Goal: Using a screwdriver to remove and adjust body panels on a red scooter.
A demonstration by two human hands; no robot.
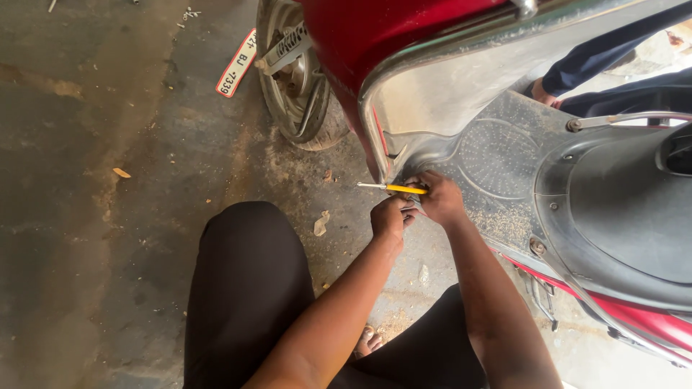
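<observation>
Your right hand (440, 198) grips yellow-handled screwdriver (393, 189) at red scooter (375, 43) footboard edge | left hand (389, 216) closed beside it, contents unclear | tool light, stiff; likely best held by handle

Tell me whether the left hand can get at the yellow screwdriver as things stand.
Probably yes: the left hand sits just below the yellow screwdriver, which the right hand holds, with nothing between them.
</observation>
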